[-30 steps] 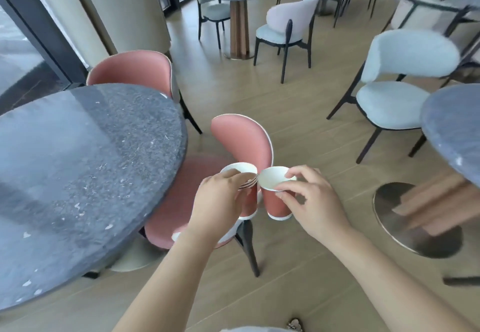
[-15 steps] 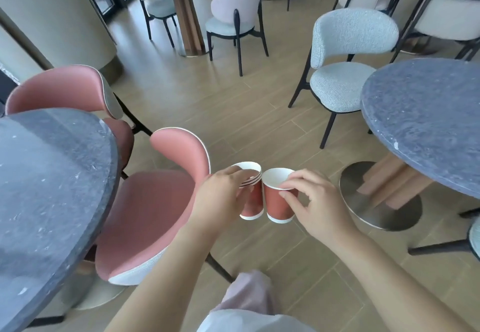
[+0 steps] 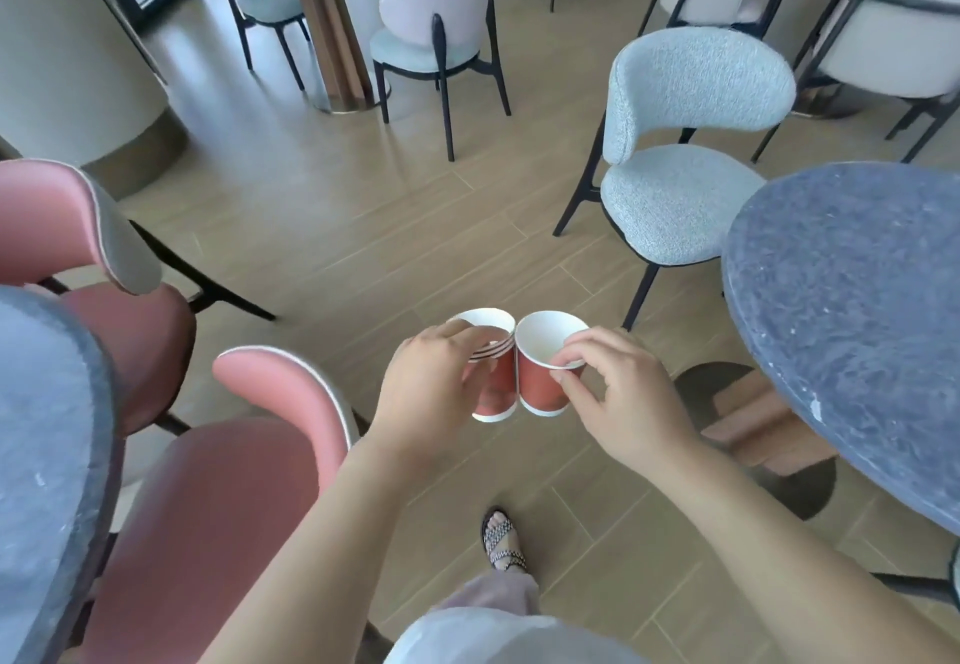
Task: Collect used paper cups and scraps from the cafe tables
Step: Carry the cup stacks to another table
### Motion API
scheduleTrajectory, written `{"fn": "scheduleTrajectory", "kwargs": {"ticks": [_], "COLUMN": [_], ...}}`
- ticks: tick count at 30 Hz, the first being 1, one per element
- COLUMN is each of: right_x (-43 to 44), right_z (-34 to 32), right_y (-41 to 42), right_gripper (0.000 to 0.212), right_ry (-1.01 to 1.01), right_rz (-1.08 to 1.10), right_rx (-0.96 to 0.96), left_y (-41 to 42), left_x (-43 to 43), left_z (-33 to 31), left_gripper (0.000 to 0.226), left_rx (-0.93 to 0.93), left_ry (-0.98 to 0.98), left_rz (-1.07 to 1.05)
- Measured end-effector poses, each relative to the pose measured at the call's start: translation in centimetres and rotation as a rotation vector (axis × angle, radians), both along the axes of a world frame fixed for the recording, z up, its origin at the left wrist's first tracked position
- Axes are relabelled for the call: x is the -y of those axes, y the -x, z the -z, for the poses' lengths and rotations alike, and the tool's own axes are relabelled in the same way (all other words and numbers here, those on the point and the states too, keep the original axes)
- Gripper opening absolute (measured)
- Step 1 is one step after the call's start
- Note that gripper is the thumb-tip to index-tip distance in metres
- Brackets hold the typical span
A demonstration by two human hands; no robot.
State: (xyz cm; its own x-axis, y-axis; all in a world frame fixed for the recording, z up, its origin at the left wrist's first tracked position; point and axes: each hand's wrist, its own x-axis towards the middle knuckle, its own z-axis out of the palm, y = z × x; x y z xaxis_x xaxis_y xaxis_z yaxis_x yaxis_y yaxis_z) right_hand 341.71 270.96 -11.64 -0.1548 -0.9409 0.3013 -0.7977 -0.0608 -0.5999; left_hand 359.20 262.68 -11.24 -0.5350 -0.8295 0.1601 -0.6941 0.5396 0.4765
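Held touching side by side above the floor (image 3: 363, 227), near grey bench (image 3: 841, 300): nested red paper cup stack (image 3: 496, 388) wrapped in left grip (image 3: 426, 393), single red paper cup (image 3: 540, 383) pinched at rim by right grip (image 3: 618, 398).

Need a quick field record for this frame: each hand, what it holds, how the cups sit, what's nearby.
left hand: grips a stack of cups round its side; several nested rims show
right hand: pinches the rim of a single cup
cup pose: both upright, side by side, rims touching, held above the floor
single cup inside: white, looks empty
nearby: grey table on the right, pink chair lower left, pale chair beyond
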Motion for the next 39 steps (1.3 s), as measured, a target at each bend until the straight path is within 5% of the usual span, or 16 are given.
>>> {"fn": "scheduleTrajectory", "kwargs": {"ticks": [15, 39], "right_x": [25.1, 71.2], "right_z": [0.3, -0.3], "right_y": [7.5, 32.6], "right_gripper": [0.006, 0.007], "right_ry": [-0.008, 0.088], "right_rz": [-0.11, -0.124], "right_rx": [0.104, 0.088], "left_y": [6.0, 31.7], "left_x": [23.3, 68.5], "left_z": [-0.6, -1.7], "left_gripper": [0.027, 0.029], "left_rx": [0.047, -0.013], "left_ry": [-0.012, 0.038], "left_rz": [-0.143, -0.181]}}
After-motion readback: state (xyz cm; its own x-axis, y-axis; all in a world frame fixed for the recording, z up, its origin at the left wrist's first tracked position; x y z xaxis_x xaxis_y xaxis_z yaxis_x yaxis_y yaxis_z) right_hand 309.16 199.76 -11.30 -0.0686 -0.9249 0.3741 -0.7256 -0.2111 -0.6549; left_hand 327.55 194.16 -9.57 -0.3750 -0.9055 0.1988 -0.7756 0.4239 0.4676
